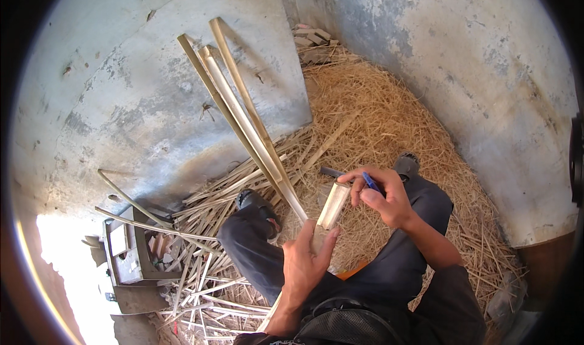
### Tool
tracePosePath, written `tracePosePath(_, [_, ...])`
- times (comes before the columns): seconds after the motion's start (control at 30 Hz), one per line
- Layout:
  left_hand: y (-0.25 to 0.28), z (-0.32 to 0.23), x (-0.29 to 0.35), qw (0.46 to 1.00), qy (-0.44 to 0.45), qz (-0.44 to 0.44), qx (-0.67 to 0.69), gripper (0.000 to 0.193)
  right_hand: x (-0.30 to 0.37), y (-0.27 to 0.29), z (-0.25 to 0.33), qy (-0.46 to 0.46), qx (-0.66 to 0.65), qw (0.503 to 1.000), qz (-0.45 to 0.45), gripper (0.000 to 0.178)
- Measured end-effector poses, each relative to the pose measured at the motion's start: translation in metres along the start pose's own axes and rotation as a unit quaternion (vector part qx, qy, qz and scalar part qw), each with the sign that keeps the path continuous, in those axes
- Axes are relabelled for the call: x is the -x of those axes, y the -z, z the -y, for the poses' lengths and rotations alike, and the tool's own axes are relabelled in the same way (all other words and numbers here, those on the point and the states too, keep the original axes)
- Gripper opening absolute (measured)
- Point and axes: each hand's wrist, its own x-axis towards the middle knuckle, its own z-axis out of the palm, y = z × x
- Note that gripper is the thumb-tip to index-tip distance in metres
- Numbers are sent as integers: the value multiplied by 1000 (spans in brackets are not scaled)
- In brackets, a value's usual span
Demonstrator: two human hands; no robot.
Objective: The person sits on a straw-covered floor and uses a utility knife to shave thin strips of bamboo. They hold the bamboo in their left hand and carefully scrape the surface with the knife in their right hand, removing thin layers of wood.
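One short bamboo piece (334, 206), pale, split and trough-shaped, is positioned tilted in front of the seated person, between the knees. The left hand (304, 257) grips its lower end between thumb and fingers. The right hand (389, 199), near the upper end, grasps a slim blue object (371, 181); whether its index finger touches the bamboo cannot be determined. Pale marks on the dark clothing (347, 324) at the lower edge are too small to read. Three long, straight bamboo lengths (246, 111) lean toward the stained, mottled wall (140, 102). Fine, fibrous tan shavings (371, 111) cover the floor; flat, narrow strips (204, 214) lie in a loose pile beside the left shoe (258, 208).
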Motion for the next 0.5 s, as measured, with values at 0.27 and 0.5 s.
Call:
tracePosePath(0.27, [7,2,-2,1000,-1,-15,-3,37,8,-5,-6,272,389,880,2,32])
tracePosePath(0.5, [7,-9,2,1000,1,-18,23,35,8,-12,-3,294,436,851,-3,30])
